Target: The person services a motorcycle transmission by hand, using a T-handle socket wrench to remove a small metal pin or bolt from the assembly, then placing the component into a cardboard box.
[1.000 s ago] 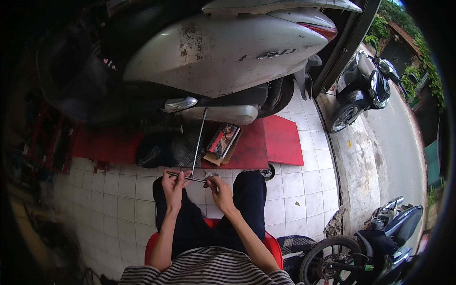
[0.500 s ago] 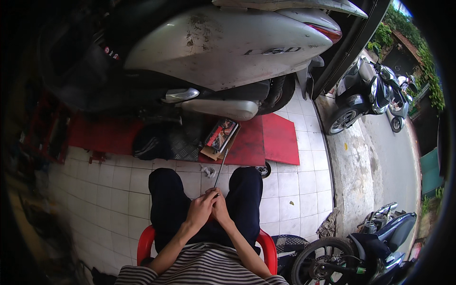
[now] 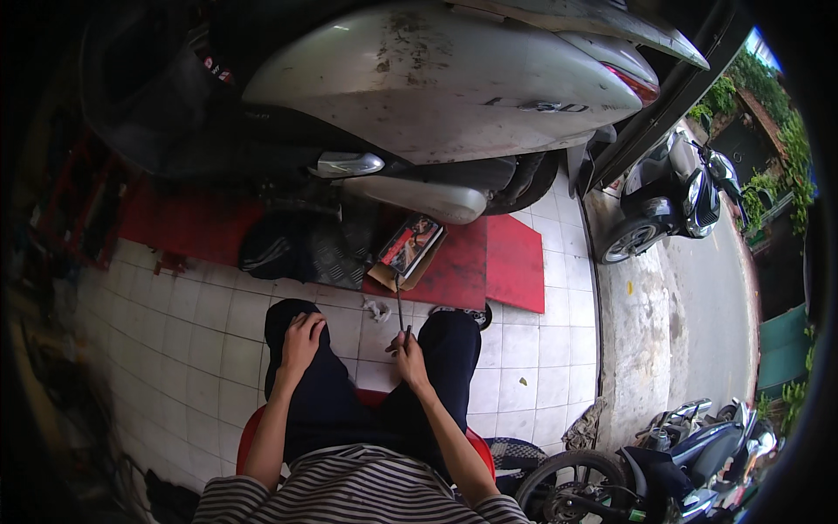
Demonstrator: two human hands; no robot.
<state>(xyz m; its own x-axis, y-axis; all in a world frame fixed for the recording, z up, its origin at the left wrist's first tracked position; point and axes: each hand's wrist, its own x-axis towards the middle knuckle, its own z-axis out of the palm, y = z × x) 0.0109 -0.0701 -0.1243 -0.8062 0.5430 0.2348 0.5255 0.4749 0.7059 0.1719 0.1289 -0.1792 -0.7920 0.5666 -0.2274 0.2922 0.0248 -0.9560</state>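
Observation:
My left hand [image 3: 302,339] lies on my left knee, its fingers spread over the dark trousers and nothing in it. Between my knees, my right hand [image 3: 408,361] is closed around the near end of a long, thin metal rod tool [image 3: 401,306]; its exact kind is unclear. The rod points away from me, and its far end is at the edge of a printed box [image 3: 408,248] with brown cardboard under it. That box rests on a red platform [image 3: 458,271], below a silver scooter [image 3: 454,79] standing side-on.
A crumpled white scrap [image 3: 377,309] lies on the tiled floor [image 3: 353,339] ahead of my knees. A dark cloth or bag [image 3: 275,246] sits on the platform. I am on a red plastic chair [image 3: 250,441]. Motorbikes [image 3: 576,480] stand at the lower right and outside.
My hands were together around the rod's near end. The left has let go and moved onto my left knee; the right still holds the rod. The view has shifted slightly.

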